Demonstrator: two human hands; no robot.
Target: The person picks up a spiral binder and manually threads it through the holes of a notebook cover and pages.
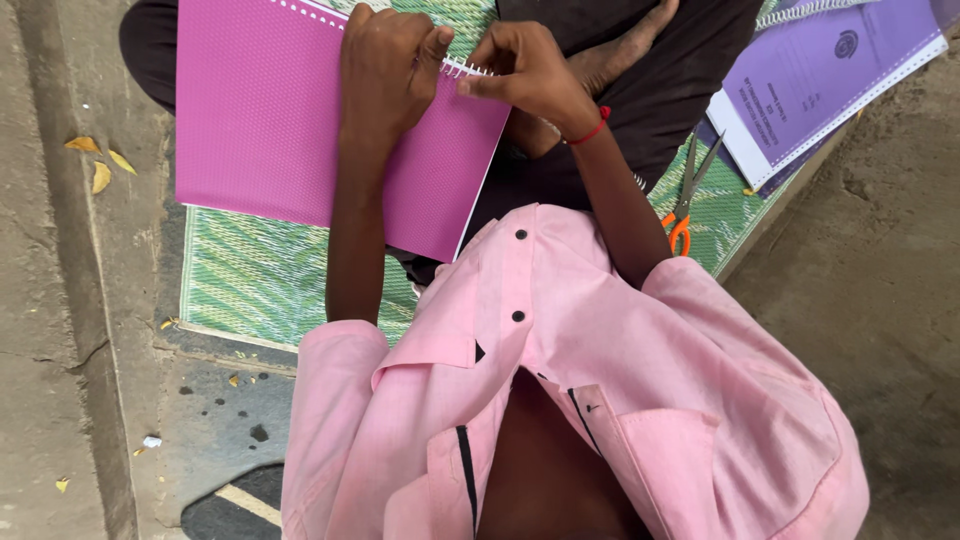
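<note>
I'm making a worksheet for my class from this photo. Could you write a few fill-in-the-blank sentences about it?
1. Both hands, the left hand and the right hand, work at the white spiral binding of a booklet with a ____ cover.
2. The scissors have ____ handles.
3. The right wrist wears a ____ thread.
4. The woven mat is ____.

Missing words: pink; orange; red; green

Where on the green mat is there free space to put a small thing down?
Bare green mat shows below the pink spiral book, between its lower edge and the mat's edge by the concrete floor. The right side is crowded: scissors lie beside the stack of purple booklets. The top middle is taken by the left hand and right hand at the spiral.
</note>
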